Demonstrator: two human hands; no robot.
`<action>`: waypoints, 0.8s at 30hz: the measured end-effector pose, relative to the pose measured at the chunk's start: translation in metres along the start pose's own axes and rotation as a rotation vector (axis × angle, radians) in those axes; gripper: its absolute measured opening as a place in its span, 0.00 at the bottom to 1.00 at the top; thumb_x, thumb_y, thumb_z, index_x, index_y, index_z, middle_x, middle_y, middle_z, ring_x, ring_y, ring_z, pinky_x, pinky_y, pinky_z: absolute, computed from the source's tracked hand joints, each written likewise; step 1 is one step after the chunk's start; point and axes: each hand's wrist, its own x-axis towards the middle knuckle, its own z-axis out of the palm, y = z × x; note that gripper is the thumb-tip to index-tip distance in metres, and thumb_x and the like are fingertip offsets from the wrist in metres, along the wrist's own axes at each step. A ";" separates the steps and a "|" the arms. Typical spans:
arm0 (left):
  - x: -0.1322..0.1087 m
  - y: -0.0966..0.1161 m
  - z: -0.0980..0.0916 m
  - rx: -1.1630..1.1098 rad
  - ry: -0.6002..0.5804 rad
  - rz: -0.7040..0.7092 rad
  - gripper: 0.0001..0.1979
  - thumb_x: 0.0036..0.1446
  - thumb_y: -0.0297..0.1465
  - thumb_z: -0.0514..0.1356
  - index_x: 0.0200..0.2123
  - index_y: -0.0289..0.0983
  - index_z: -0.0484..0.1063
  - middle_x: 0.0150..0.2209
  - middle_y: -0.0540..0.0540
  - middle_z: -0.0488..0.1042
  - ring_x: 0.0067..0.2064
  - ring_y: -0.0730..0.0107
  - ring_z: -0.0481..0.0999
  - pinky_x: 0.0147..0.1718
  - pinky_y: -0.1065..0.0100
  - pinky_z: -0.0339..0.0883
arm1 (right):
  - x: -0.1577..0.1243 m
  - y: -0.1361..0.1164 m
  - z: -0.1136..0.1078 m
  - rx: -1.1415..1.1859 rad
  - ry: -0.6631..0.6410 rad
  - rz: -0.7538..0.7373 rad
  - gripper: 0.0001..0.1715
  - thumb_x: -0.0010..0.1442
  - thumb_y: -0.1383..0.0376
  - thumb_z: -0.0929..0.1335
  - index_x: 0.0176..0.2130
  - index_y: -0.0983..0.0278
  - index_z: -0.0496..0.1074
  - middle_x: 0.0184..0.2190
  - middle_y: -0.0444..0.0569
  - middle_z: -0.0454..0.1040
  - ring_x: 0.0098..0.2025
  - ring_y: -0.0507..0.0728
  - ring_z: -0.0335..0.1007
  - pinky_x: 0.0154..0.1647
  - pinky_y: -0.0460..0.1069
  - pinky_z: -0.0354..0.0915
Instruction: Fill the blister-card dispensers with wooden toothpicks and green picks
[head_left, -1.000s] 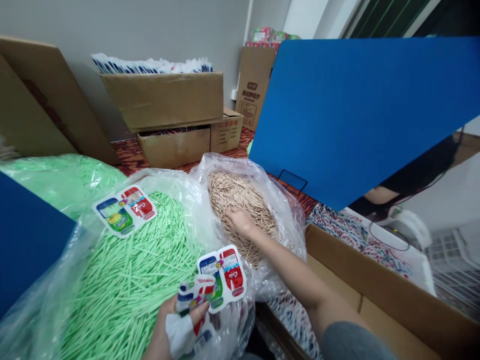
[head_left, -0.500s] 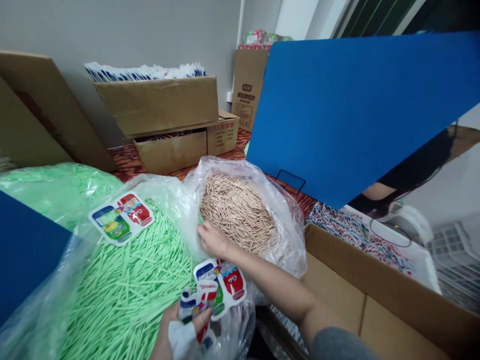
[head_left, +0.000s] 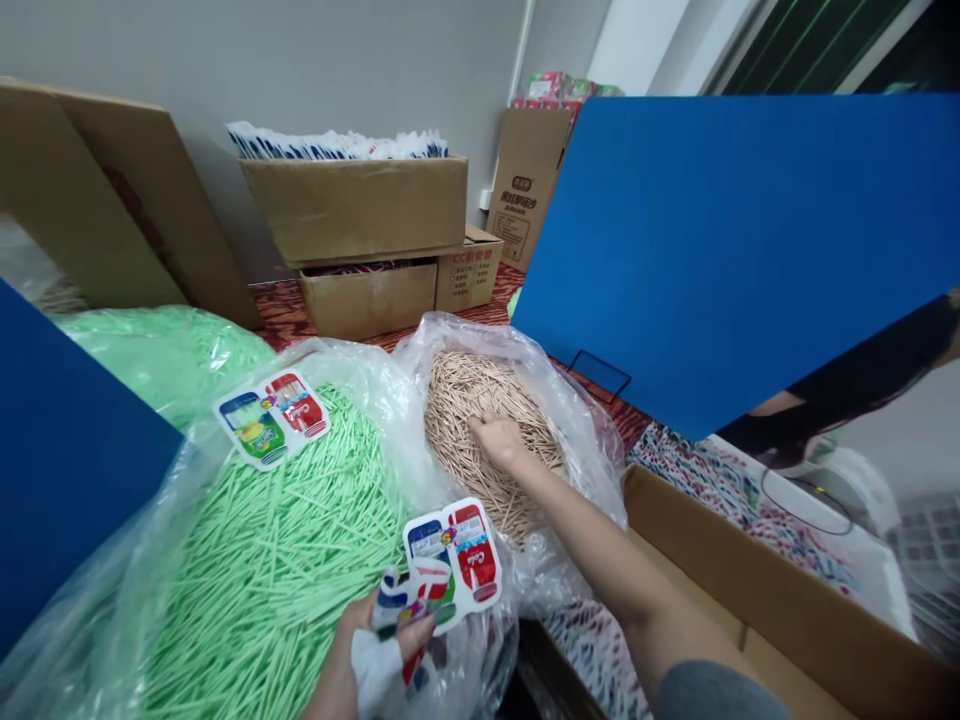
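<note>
My left hand (head_left: pixel 384 640), with white wrapping around its thumb, grips printed pouches (head_left: pixel 474 560) showing a red cola design beside a blue and green one. One of them is curled over in the fingers. My right hand (head_left: pixel 498 440) is closed and rests on the thin brown sticks (head_left: pixel 469 385) in a clear plastic bag (head_left: pixel 592 440). What its fingers hold, if anything, is hidden. Left of it, a larger open plastic bag is full of thin green sticks (head_left: pixel 277 540). Another printed pouch (head_left: pixel 274 418) lies on top of the green sticks.
Cardboard boxes (head_left: pixel 360 210) stand along the back wall, the upper one filled with white-edged packs (head_left: pixel 337 145). A blue panel (head_left: pixel 720 240) rises at right, before another person's arm (head_left: pixel 862 380). An open carton (head_left: pixel 780 590) sits at front right. Another blue panel (head_left: pixel 67 460) is at left.
My right hand has moved from the edge between the two bags onto the brown sticks. My left hand keeps its grip on the pouches. The whole view has shifted slightly.
</note>
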 end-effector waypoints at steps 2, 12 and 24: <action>0.000 0.000 0.001 -0.014 -0.022 0.007 0.21 0.47 0.41 0.66 0.38 0.29 0.78 0.35 0.37 0.81 0.38 0.53 0.79 0.40 0.62 0.72 | 0.001 -0.005 -0.003 -0.045 -0.026 -0.016 0.19 0.65 0.62 0.57 0.53 0.54 0.66 0.47 0.54 0.69 0.47 0.60 0.68 0.42 0.52 0.63; -0.004 -0.009 0.001 -0.031 -0.033 0.018 0.20 0.48 0.41 0.65 0.36 0.29 0.78 0.32 0.38 0.81 0.34 0.56 0.79 0.35 0.64 0.72 | 0.005 -0.013 -0.013 -0.179 -0.108 -0.067 0.19 0.64 0.68 0.58 0.52 0.57 0.67 0.47 0.55 0.70 0.46 0.58 0.70 0.41 0.50 0.65; -0.007 -0.007 -0.001 -0.029 -0.002 0.030 0.18 0.46 0.41 0.65 0.33 0.31 0.78 0.30 0.43 0.80 0.31 0.59 0.78 0.32 0.66 0.71 | 0.005 -0.023 -0.004 -0.212 -0.152 -0.054 0.17 0.63 0.68 0.59 0.48 0.63 0.69 0.46 0.60 0.72 0.44 0.60 0.73 0.40 0.53 0.66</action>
